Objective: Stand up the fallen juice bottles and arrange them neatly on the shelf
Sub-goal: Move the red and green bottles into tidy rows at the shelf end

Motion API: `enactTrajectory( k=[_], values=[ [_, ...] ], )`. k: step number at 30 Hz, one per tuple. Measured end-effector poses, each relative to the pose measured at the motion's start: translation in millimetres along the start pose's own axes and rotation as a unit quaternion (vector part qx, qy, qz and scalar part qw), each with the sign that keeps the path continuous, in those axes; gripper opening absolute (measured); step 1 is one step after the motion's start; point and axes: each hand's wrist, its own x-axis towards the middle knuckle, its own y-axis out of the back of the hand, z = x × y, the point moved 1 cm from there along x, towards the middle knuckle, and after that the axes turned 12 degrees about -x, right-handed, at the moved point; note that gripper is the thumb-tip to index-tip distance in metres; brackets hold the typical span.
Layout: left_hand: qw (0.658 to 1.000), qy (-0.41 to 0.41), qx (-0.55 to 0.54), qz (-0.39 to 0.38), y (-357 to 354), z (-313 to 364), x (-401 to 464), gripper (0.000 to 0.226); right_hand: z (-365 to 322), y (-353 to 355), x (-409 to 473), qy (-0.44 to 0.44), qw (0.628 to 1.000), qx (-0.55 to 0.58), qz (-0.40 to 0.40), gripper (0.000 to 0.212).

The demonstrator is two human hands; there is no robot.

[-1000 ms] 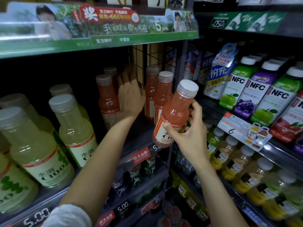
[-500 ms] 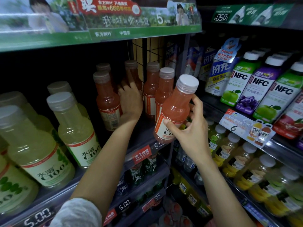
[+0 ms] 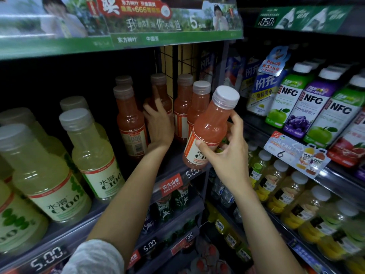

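Observation:
My right hand (image 3: 225, 155) grips a pink juice bottle (image 3: 209, 127) with a white cap, tilted to the right, in front of the shelf edge (image 3: 173, 182). My left hand (image 3: 159, 123) reaches into the shelf and wraps round the body of an upright pink bottle (image 3: 160, 89) in the back row. Other pink bottles stand around it: one to the left (image 3: 129, 119), two to the right (image 3: 182, 103) (image 3: 198, 103). Pale yellow-green bottles (image 3: 92, 155) stand upright on the left part of the same shelf.
A green promotional banner (image 3: 126, 38) fronts the shelf above. NFC juice cartons (image 3: 312, 107) fill the right-hand unit, with yellow drink bottles (image 3: 286, 190) below them. A hanging price tag (image 3: 296, 155) juts out at right. Dark bottles (image 3: 173, 200) sit on lower shelves.
My left hand has come down from the back of the shelf and closed round an upright pink bottle. My right hand has kept the tilted pink bottle nearly in the same place.

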Motion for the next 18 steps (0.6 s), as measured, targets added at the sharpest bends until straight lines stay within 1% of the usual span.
enactTrajectory(
  k=[5,7,10,13,16,18],
  values=[
    [1.000,-0.007,-0.029,0.000,-0.6,6.1,-9.0,0.075,0.2,1.4,-1.0,-0.001,1.000,-0.005,0.009,0.079],
    [0.999,-0.005,-0.051,-0.002,2.1,5.4,-13.9,0.079,0.4,1.9,-1.0,0.001,1.000,-0.008,0.013,0.079],
    [0.990,-0.021,-0.142,-0.011,12.7,1.3,-26.5,0.090,0.4,0.9,-0.2,0.000,1.000,-0.009,0.016,0.079],
    [0.969,-0.037,-0.241,-0.029,24.9,-3.1,-42.3,0.090,0.6,-2.9,-0.4,-0.005,1.000,-0.005,0.011,0.079],
    [0.954,-0.052,-0.293,-0.026,29.9,-9.3,-53.6,0.091,1.0,-7.7,-1.2,-0.005,1.000,-0.005,0.005,0.080],
    [0.954,-0.039,-0.296,-0.023,31.8,-10.8,-53.8,0.095,-0.2,-9.5,-1.8,-0.001,1.000,-0.008,0.002,0.080]
  ],
)
